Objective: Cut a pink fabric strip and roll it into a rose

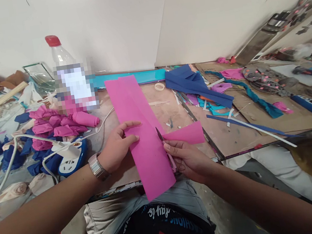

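Observation:
A long strip-shaped pink sheet (146, 149), of paper or thin cloth, lies across the table's front edge with its near end hanging over. My left hand (119, 144) grips its left edge, thumb and forefinger on top and the other fingers hidden beneath. In my right hand (187, 157) is a pair of scissors (171, 159) with pink handles, its dark blades pointing away from me at the sheet's right edge. A smaller pink piece (186, 134) sticks out to the right from under the blades; whether it joins the sheet I cannot tell.
Rolled pink flowers (54, 122) and dark blue ones crowd the left beside a power strip (72, 157) and its white cable. A red-capped bottle (60, 53) stands behind a phone (76, 84). Folded blue material (195, 83) and scraps lie right. Another person sits far right.

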Demonstrator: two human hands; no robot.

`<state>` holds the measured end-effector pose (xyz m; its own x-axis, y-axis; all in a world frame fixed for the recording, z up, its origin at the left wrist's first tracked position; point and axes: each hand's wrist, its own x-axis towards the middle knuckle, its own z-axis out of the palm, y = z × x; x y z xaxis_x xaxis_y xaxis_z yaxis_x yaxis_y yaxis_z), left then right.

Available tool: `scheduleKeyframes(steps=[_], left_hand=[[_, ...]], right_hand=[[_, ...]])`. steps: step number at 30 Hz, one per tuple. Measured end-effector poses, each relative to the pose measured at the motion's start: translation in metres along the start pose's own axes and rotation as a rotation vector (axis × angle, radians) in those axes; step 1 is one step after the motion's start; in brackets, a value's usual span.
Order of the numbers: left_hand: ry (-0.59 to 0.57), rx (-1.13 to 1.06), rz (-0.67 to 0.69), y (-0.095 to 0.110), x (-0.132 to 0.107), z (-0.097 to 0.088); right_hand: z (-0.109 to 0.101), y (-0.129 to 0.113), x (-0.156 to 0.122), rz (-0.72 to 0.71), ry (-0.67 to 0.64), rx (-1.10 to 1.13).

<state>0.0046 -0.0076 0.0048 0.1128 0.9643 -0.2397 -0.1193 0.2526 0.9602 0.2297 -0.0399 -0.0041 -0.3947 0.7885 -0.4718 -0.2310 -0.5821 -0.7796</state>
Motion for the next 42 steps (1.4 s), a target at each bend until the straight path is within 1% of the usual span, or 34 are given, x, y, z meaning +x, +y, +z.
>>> scheduleKeyframes(steps=[3, 9, 15, 19, 23, 26, 28, 31, 36, 42], left_hand=[[-0.002, 0.022, 0.002, 0.0, 0.0, 0.0], [-0.033, 0.049, 0.0, 0.002, -0.003, 0.0], [-0.028, 0.076, 0.026, 0.003, -0.004, 0.0], [-0.023, 0.047, 0.022, 0.004, -0.004, 0.0], [-0.033, -0.03, -0.024, 0.002, -0.004, 0.0], [-0.019, -0.067, 0.01, -0.002, -0.001, 0.0], [0.0, -0.051, 0.041, -0.004, 0.001, -0.001], [0.021, -0.012, 0.041, -0.005, 0.002, -0.001], [0.003, 0.04, 0.031, -0.004, -0.001, 0.0], [0.003, 0.038, 0.032, -0.002, -0.001, 0.0]], right_hand=[[0.001, -0.002, 0.001, 0.012, 0.042, 0.01], [0.003, -0.005, 0.005, 0.018, 0.037, -0.005], [0.004, -0.004, 0.006, -0.001, 0.016, -0.021], [0.005, -0.003, 0.006, -0.008, 0.027, -0.025], [0.006, -0.002, 0.005, -0.016, 0.031, -0.013], [0.008, -0.002, 0.003, -0.012, 0.034, 0.007], [0.01, -0.002, 0.001, -0.002, 0.029, 0.019], [0.013, -0.002, -0.001, 0.008, 0.008, 0.045], [0.013, 0.001, 0.001, -0.001, -0.003, 0.055], [0.009, 0.003, 0.005, -0.048, -0.015, 0.035]])
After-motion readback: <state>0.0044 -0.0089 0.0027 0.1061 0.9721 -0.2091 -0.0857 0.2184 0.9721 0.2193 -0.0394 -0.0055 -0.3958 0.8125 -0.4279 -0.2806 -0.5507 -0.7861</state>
